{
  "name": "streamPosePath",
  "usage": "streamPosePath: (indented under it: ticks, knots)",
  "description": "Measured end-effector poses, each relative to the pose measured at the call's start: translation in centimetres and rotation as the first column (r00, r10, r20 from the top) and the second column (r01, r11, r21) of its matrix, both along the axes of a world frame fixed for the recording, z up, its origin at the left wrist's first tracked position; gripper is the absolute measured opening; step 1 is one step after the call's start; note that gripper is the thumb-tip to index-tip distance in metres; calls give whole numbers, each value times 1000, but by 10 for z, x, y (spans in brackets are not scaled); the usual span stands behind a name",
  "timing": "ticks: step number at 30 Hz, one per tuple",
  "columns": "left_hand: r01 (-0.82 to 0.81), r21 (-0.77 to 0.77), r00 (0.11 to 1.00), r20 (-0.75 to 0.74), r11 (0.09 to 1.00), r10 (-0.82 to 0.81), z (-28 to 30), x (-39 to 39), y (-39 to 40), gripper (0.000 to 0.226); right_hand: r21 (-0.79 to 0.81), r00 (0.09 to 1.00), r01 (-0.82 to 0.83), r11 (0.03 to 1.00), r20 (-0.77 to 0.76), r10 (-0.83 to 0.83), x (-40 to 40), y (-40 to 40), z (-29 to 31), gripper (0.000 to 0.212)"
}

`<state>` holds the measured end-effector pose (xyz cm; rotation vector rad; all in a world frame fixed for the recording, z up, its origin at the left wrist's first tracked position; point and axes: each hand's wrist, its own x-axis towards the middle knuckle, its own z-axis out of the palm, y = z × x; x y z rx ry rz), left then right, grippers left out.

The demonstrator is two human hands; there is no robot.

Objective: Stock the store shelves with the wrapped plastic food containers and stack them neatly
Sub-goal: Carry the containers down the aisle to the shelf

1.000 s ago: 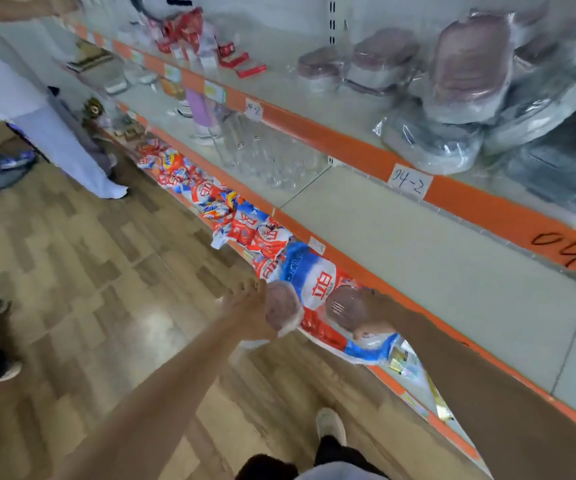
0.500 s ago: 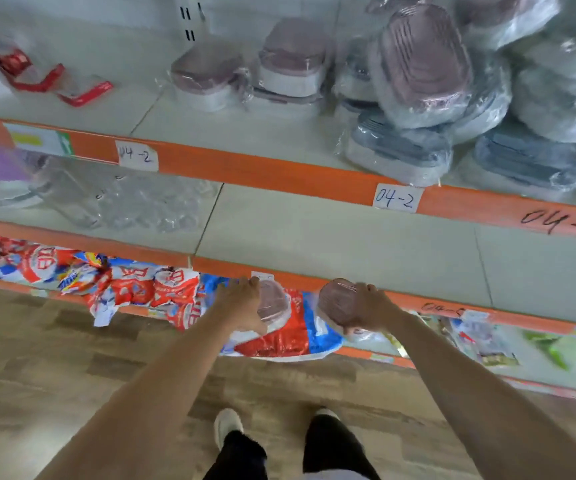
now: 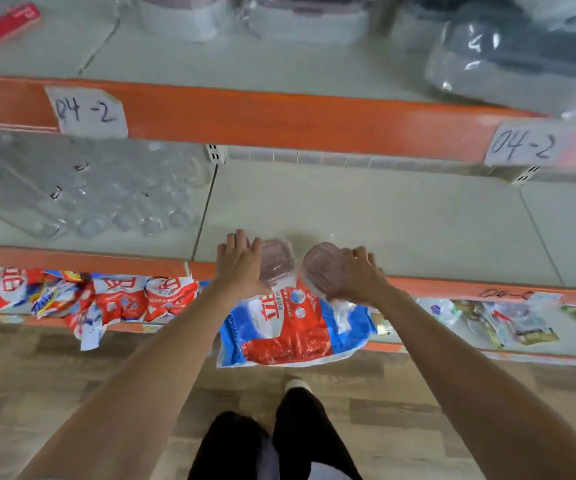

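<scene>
Each hand carried one small pink-lidded, film-wrapped plastic container at the grey middle shelf's (image 3: 366,216) front edge: left hand (image 3: 240,263) cupping one container (image 3: 277,259), right hand (image 3: 359,275) apparently gripping another (image 3: 323,265). Next: set both down, aligned.

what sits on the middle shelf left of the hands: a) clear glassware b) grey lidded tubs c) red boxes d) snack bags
a, the clear glassware fills the left bay of the middle shelf, while the left hand and right hand each bring a wrapped container to the shelf's front edge.
</scene>
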<state>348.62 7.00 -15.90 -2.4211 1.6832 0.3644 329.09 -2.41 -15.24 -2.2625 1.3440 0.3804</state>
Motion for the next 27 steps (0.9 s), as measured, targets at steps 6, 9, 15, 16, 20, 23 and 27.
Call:
streamPosePath:
  ticks: [6,9,15,16,20,23,27]
  knots:
    - [56,-227,998,-12,972,-60,-35,28,-24,86,-143,999,-37,989,21,41,21,-46,-29,86]
    - [91,-236,996,19,967,-89,-42,39,-45,77,-269,996,-70,961,27,80,30,-64,-33,69]
    - [100,-354,986,158,930,-46,-56,49,-74,55,-581,993,-91,809,11,119,48,-71,-60,49]
    - [88,-383,987,159,920,-29,-59,48,-78,50,-600,993,-78,796,20,113,51,-74,-64,49]
    - [63,-422,989,145,904,-1,-78,52,-95,56,-597,991,-71,799,45,122,66,-89,-78,51]
    - [89,-387,987,158,918,-29,-89,58,-100,70,-560,992,-108,821,-1,130,73,-93,-85,61]
    - [104,-391,990,130,914,-57,-81,60,-99,65,-558,992,-117,822,-30,121,73,-93,-79,63]
